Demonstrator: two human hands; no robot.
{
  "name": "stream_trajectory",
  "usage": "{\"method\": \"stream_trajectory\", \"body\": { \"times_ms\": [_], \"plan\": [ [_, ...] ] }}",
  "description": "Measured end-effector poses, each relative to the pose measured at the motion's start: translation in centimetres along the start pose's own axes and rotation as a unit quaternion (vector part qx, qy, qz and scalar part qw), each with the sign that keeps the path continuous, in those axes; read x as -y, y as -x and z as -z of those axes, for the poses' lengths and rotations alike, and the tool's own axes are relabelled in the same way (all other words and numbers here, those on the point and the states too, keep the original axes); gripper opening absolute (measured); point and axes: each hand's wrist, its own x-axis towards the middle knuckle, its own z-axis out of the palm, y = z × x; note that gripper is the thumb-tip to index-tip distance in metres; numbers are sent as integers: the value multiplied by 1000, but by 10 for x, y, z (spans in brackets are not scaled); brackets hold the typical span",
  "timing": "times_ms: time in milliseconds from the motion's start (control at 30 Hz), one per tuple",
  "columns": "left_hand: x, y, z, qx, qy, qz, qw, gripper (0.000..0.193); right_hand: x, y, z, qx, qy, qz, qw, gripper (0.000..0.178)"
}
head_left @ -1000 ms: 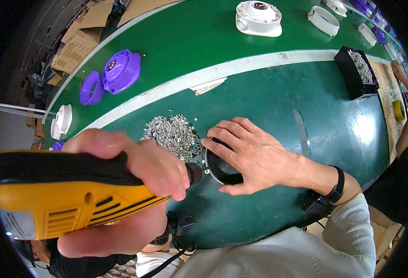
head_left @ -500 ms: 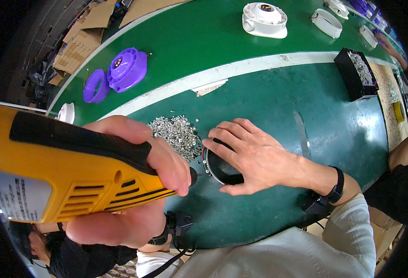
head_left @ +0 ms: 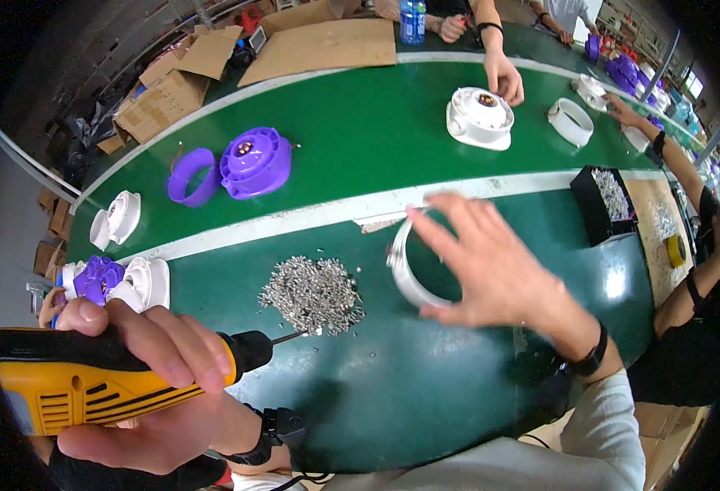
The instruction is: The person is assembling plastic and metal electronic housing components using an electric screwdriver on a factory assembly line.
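Observation:
In my left hand is a yellow and black electric screwdriver, with the fingers wrapped round its body. Its thin bit points right, and the tip is at the lower edge of a heap of small silver screws. My right hand, a little blurred, spans a white ring-shaped part with the thumb at its near side and the fingers at its far side. The ring is tilted, to the right of the screws, and its right part is hidden behind the hand.
Across the white ledge, a green belt carries a purple housing, a purple ring and a white housing near another person's hand. More housings crowd the left. A black screw box stands at right, beside another person's arm.
The screwdriver has drawn away to the left from the ring. My right hand has tilted the ring up and moved it away from me. The view has shifted, and another person's hand appears beyond the belt.

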Motion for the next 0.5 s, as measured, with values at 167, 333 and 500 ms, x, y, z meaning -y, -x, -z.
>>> {"method": "stream_trajectory", "body": {
  "times_ms": [167,333,500],
  "plan": [
    [9,7,15,-28,1,-40,999,71,-83,-66,-23,-28,141,33,989,87],
    [8,12,15,-31,5,-68,997,69,-70,-113,-61,-48,76,65,994,64],
    [-2,16,21,-45,-25,-98,994,68,1,-176,-114,20,26,131,991,37]
  ]
}}
